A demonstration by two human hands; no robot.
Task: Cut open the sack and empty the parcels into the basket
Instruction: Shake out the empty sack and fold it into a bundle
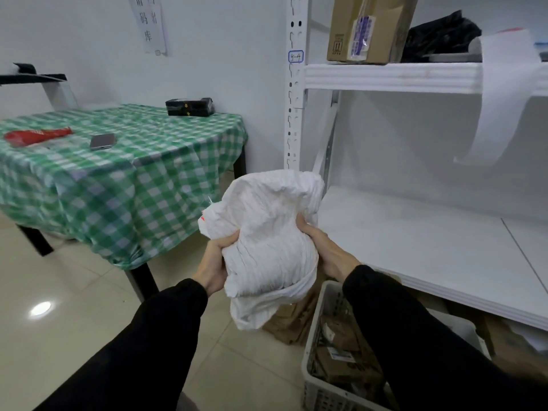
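Note:
A crumpled white woven sack (pixel 267 238) is held up in front of me, bunched into a bundle. My left hand (pixel 215 262) grips its left side and my right hand (pixel 323 250) grips its right side. Below and to the right stands a grey plastic basket (pixel 311 363) on the floor, with several brown cardboard parcels (pixel 341 351) inside. The sack's lower end hangs just left of the basket's near corner. A brown parcel (pixel 292 324) lies on the floor under the sack, beside the basket.
A white metal shelf unit (pixel 415 232) fills the right side, with a cardboard box (pixel 364 28) on its upper shelf. A table with a green checked cloth (pixel 118 173) stands at left, bearing a phone (pixel 102 141), a red bag (pixel 35 136) and a black box (pixel 189 106).

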